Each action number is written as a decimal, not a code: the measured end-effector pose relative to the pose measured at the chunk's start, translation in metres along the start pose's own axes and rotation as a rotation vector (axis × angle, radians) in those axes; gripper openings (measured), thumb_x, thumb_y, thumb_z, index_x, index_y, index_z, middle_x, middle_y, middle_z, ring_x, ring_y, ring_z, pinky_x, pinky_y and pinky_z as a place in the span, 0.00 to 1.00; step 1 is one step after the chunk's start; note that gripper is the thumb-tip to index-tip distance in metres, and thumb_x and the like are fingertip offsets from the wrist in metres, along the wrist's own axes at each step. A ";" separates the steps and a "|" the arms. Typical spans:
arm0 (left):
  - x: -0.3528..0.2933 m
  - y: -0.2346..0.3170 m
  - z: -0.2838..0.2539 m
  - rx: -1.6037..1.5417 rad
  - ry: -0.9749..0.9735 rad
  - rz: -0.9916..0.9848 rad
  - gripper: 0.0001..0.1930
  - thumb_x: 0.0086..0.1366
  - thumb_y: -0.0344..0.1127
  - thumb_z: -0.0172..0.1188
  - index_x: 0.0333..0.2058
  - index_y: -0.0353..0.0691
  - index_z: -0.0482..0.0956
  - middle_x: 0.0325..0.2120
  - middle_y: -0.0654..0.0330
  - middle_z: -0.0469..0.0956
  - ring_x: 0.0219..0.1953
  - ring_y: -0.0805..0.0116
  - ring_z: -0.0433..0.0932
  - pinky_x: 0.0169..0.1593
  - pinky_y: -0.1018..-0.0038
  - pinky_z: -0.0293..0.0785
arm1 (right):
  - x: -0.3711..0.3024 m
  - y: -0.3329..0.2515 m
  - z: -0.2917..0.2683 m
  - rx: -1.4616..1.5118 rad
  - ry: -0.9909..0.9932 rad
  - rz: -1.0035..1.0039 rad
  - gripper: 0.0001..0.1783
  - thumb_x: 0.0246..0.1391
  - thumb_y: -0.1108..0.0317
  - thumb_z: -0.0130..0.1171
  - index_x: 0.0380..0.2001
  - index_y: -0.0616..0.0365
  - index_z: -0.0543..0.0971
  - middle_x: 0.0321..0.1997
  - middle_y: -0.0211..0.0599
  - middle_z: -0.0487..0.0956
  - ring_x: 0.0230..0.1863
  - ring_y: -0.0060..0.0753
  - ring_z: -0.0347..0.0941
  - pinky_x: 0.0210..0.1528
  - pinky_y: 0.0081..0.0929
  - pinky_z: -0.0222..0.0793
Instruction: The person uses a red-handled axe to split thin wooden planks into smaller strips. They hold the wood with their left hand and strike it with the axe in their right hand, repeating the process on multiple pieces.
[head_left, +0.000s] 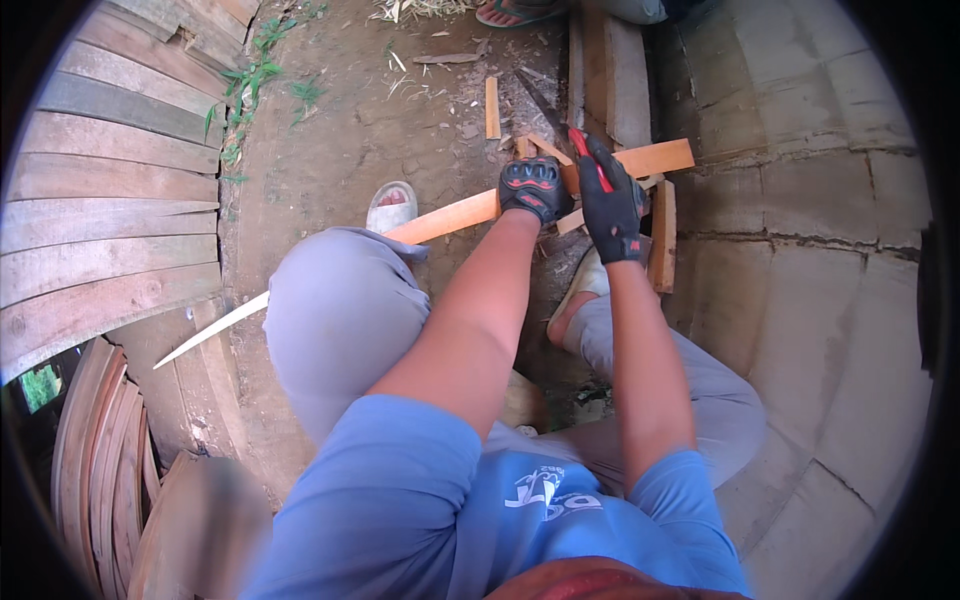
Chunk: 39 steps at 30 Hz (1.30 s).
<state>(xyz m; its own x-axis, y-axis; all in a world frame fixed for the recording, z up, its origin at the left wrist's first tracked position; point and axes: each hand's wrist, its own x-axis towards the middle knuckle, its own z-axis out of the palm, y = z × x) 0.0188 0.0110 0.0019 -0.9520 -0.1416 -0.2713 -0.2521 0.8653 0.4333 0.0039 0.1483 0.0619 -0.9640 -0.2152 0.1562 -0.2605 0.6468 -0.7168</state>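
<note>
No packages, signs or screens show here — only a white printed emblem [545,492] on the blue shirt's chest.

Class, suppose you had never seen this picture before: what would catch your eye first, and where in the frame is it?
First, the two gloved hands near the top centre: the left hand grips a long orange wooden strip that slants across the picture, and the right hand holds a red-handled blade against it. Next come the stacked weathered planks filling the left side. Offcuts lie on the dirt beyond the hands.
</note>
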 end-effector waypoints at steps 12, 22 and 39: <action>-0.004 0.001 0.004 0.032 0.100 0.007 0.23 0.59 0.52 0.67 0.47 0.43 0.90 0.45 0.50 0.89 0.50 0.55 0.89 0.56 0.61 0.82 | -0.163 -0.102 -0.206 0.017 -0.115 0.428 0.21 0.72 0.64 0.61 0.64 0.58 0.83 0.58 0.48 0.88 0.54 0.45 0.87 0.58 0.37 0.79; -0.004 0.003 0.003 0.026 0.065 0.002 0.23 0.59 0.49 0.64 0.49 0.43 0.88 0.47 0.49 0.89 0.51 0.51 0.88 0.56 0.57 0.82 | -0.176 -0.107 -0.214 -0.048 -0.127 0.357 0.21 0.72 0.65 0.61 0.64 0.58 0.83 0.57 0.49 0.88 0.56 0.45 0.87 0.59 0.38 0.78; -0.010 0.005 0.014 0.035 0.157 0.029 0.16 0.61 0.45 0.64 0.43 0.45 0.90 0.42 0.51 0.89 0.47 0.54 0.89 0.53 0.59 0.81 | -0.062 -0.047 -0.093 -0.007 -0.074 0.093 0.19 0.70 0.62 0.62 0.59 0.55 0.86 0.55 0.50 0.88 0.55 0.50 0.86 0.60 0.40 0.79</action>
<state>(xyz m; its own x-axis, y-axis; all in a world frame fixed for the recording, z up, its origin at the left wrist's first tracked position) 0.0299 0.0237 -0.0053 -0.9748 -0.1874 -0.1206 -0.2208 0.8859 0.4080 0.0710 0.1991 0.1486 -0.9776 -0.2071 0.0387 -0.1707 0.6714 -0.7212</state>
